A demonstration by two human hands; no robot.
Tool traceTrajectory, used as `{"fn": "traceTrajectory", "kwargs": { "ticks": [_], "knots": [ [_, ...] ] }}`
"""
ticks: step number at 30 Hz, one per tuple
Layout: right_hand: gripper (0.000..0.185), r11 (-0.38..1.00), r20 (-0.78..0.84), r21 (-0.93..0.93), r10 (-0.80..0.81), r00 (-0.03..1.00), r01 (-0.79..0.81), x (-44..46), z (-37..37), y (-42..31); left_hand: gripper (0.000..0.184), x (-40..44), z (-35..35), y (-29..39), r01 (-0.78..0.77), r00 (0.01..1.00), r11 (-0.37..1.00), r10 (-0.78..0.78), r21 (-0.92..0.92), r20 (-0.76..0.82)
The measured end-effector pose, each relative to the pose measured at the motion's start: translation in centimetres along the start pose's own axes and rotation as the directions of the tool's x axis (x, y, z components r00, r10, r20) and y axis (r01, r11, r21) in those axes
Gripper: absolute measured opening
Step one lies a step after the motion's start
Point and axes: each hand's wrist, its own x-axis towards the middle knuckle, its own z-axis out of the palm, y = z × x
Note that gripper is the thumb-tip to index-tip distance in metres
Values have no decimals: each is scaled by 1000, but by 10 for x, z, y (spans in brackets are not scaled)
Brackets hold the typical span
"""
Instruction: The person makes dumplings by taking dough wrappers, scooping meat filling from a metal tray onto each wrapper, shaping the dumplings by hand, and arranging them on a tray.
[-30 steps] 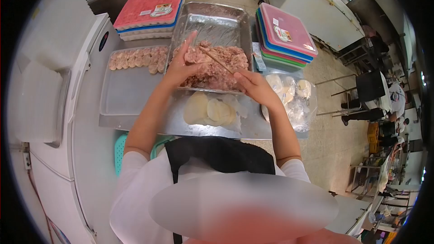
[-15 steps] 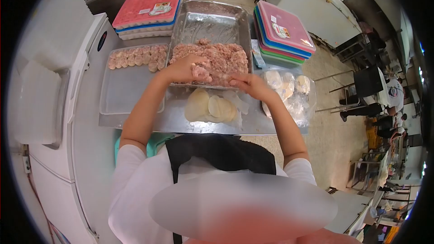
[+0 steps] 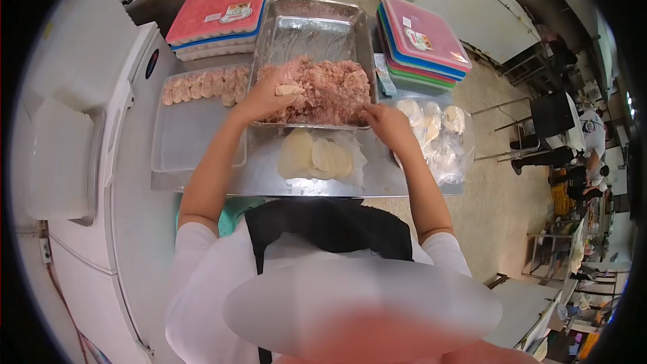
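Head view: a small pale wrapper point(image 3: 288, 89) shows at the fingertips of the left hand point(image 3: 265, 100), over the left side of the meat point(image 3: 340, 81). The left fingers look pinched on it; whether meat lies inside, I cannot tell. Half a second ago that hand was lower, near the pan's front, with meat showing at its fingers; now it sits slightly farther up and left — my judgement is that a piece is partway through being filled or closed. The right hand point(image 3: 391, 127) is at the near right corner of the pan point(image 3: 296, 42), its fingers bent inward. The stick that showed plainly in it a second ago cannot be made out, so I cannot tell what they pinch.

For moving, the pan's near rim runs just below both hands, and its far half leaves open room beyond the meat. A wrapper pile point(image 3: 312, 156) lies between that rim and the table's point(image 3: 263, 180) front edge. On the left, the tray point(image 3: 192, 141) has open room in front of its dumplings point(image 3: 205, 85); stacked red boxes point(image 3: 216, 10) stand behind. Pink boxes point(image 3: 428, 34) and a plastic bag point(image 3: 445, 162) bound the right side.
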Motion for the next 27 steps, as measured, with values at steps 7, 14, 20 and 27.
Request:
{"fn": "traceTrajectory", "kwargs": {
  "ticks": [7,14,20,27],
  "knots": [
    [30,846,-39,475,-257,966,244,-7,2,-45,62,8,-13,8,-301,949,938,278,173,148],
    [25,983,-107,-17,-186,977,185,4,-6,-31,56,21,12,-26,-69,992,998,67,11,111],
    [24,985,-204,29,-161,965,171,18,50,-15,63,32,13,-34,131,972,990,-137,47,190],
    [27,998,-84,54,12,996,-8,-2,-7,-12,63,2,-8,21,-167,986,986,167,-4,19]
  ]
}}
